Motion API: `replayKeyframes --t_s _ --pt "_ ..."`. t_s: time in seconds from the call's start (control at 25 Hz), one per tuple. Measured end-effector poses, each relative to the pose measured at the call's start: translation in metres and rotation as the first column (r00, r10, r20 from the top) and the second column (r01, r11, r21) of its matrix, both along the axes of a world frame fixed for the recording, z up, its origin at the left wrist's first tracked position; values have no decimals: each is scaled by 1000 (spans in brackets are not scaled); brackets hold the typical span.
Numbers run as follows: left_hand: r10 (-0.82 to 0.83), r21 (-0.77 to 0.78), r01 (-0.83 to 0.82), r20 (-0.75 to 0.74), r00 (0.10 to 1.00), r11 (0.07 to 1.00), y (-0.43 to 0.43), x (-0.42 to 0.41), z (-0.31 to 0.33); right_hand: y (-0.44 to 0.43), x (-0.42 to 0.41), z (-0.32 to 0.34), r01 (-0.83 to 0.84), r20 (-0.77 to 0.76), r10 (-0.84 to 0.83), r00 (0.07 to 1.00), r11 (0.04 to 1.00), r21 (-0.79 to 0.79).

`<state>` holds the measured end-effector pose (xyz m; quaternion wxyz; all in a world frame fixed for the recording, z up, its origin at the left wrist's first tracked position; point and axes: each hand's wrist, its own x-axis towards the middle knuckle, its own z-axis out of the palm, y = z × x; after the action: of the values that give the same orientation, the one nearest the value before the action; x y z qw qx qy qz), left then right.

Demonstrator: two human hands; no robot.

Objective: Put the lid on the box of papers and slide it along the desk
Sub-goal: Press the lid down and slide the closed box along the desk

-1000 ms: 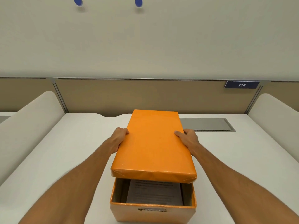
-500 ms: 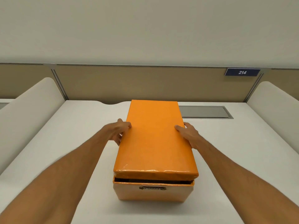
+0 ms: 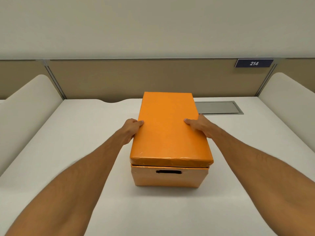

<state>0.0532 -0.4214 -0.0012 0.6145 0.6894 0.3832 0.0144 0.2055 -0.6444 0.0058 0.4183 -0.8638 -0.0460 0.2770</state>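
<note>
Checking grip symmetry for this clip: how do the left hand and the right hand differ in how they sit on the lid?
The left hand hugs the lid's side edge, only the thumb tip reaching on top; the right hand lies further over the top. The left hand's fingers curl down out of sight; the right hand's fingers are hidden. Both sit level, mid-length, on opposite long edges.

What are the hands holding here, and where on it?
The lid: the left hand grips its left long edge and the right hand its right long edge, thumbs on top, as it sits on the box.

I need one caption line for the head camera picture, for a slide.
Both hands, left hand and right hand, hold the orange lid on the box.
</note>
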Motion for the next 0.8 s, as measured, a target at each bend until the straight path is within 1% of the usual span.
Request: replayKeyframes --t_s 0.08,0.16,0.24,0.36,0.56,0.8 --pt "19 -31 -19 15 1000 999 -4 -1 -3 -5 -3 -3 2 3 -2 1000 1000 2" --pt "39 -59 -37 33 999 998 -5 -3 -5 -9 -12 0 17 21 -17 1000 999 -29" --pt "30 -58 -28 39 999 998 -7 -4 -4 -13 -18 -3 31 33 -29 999 998 -51" --pt "2 20 -2 17 1000 1000 -14 -4 -3 -19 -25 -12 46 62 -43 997 998 -48" --pt "-37 180 50 -76 996 982 -27 -9 -11 -23 -35 -22 16 125 -15 992 1000 -13" --pt "-26 365 56 -87 996 930 -34 -13 -19 -24 -41 -33 3 226 1 974 1000 -16"
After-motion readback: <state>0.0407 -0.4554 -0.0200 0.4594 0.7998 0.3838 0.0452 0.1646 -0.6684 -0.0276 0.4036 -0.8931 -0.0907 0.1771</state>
